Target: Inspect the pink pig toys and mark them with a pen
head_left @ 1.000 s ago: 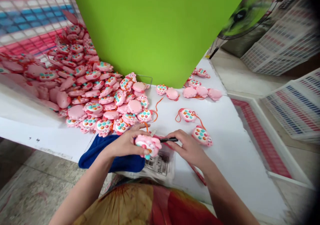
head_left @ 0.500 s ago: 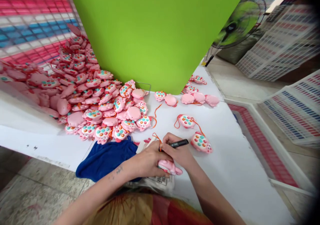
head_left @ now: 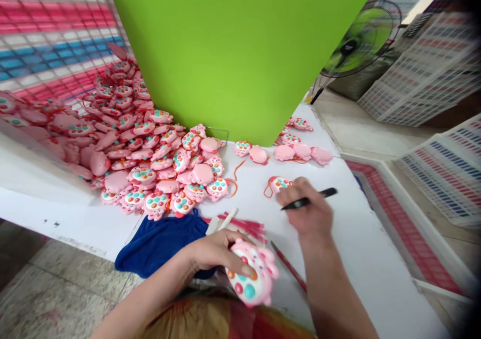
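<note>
A fan (head_left: pixel 351 46) stood upper right, beyond the white bench (head_left: pixel 356 248).
Left hand (head_left: pixel 218 248) held a toy (head_left: pixel 260 277), right hand (head_left: pixel 313 213) a marker (head_left: pixel 298 203); fan lettering was unreadable.

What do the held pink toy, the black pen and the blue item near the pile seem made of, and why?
Pink toy: probably moulded plastic, softly glossy; smooth, rounded surface.
Black pen: likely plastic; smooth-looking barrel, finish blurred.
Blue item: apparently soft fabric, matt; it lies rumpled.
</note>
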Available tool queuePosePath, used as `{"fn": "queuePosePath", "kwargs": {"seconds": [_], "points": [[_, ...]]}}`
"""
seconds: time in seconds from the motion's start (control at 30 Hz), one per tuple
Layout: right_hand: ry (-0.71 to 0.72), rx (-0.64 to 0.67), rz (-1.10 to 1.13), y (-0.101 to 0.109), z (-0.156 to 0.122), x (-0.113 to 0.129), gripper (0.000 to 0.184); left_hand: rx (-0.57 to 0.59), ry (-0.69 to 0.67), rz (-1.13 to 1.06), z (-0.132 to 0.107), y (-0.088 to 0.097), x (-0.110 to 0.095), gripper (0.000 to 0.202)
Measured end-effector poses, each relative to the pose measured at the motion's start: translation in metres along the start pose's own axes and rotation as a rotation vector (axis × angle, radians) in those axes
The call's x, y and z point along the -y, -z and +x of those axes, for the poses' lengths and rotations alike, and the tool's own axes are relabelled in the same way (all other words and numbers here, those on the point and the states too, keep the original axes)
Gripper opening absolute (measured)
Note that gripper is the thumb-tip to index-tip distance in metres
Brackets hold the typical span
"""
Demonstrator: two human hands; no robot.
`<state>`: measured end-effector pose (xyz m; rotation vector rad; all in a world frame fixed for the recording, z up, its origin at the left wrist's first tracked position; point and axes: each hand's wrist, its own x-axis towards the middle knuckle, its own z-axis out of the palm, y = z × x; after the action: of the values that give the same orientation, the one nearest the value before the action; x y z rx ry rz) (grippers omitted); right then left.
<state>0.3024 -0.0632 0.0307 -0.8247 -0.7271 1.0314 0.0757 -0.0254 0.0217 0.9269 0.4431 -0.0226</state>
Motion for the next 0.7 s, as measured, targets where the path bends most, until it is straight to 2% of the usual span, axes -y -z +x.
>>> {"fn": "queuePosePath", "kwargs": {"seconds": [0.03, 0.1, 0.2, 0.3, 0.4, 0.57, 0.7], "points": [[0.045, -0.065, 0.017, 0.007, 0.002, 0.006, 0.02, -0.083, -0.027, -0.108, 0.001, 0.003, 0.005, 0.049], [0.043, -0.127, -0.035, 0.014, 0.001, 0.01, 0.024, -0.262, -0.105, -0.284, 0.007, 0.008, 0.014, 0.051], [-0.063, -0.096, -0.199, 0.009, -0.017, -0.008, 0.031, -0.415, -0.153, -0.384, 0.021, 0.012, 0.024, 0.057], [-0.088, -0.088, -0.331, -0.002, -0.04, -0.041, 0.031, -0.476, -0.158, -0.389, 0.033, 0.012, 0.032, 0.068], [-0.075, -0.139, -0.442, -0.005, -0.058, -0.064, 0.024, -0.496, -0.18, -0.372, 0.041, 0.01, 0.041, 0.069], [0.001, -0.19, -0.578, -0.005, -0.069, -0.073, 0.018, -0.552, -0.262, -0.34, 0.047, 0.01, 0.049, 0.066], [0.114, -0.179, -0.743, -0.011, -0.07, -0.073, 0.012, -0.577, -0.234, -0.34, 0.047, 0.009, 0.047, 0.068]]}}
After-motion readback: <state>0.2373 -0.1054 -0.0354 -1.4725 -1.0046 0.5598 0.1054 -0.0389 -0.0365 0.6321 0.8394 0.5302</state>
